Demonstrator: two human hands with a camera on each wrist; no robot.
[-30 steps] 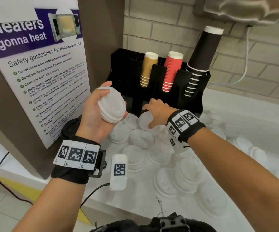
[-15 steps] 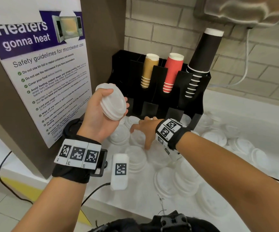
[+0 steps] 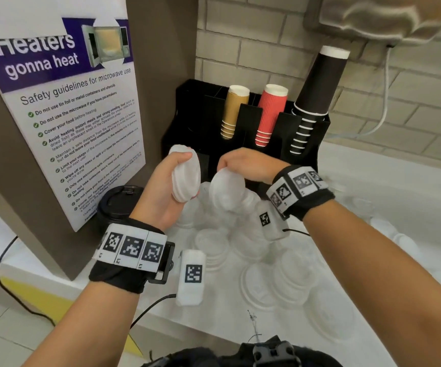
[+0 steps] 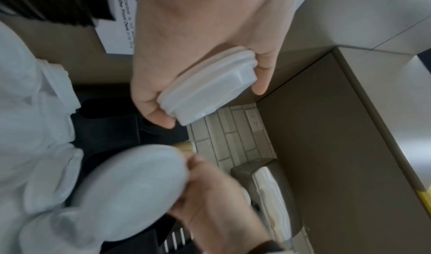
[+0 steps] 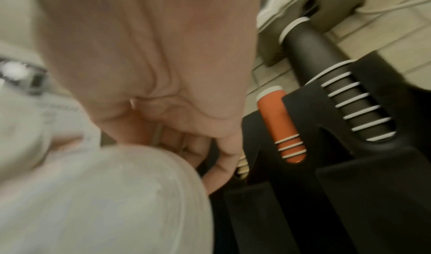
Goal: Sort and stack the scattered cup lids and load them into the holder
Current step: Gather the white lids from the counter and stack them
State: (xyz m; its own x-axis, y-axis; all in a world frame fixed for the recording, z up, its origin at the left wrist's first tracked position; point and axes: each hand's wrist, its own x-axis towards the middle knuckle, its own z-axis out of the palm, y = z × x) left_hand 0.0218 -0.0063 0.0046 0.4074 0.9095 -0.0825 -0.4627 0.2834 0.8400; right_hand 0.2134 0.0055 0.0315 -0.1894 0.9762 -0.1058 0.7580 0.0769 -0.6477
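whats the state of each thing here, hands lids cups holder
left hand: grips a small lid stack, held off the counter
right hand: pinches a single lid by its rim, lifted
loose lids: scattered on the counter
holder: upright, three cup stacks in its slots

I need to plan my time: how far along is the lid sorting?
Early stage. Done: the left hand holds a short stack of white lids. In hand: the right hand pinches another single lid beside that stack, not yet joined. Left: many loose lids lie on the counter, and no white lids show in the black holder.
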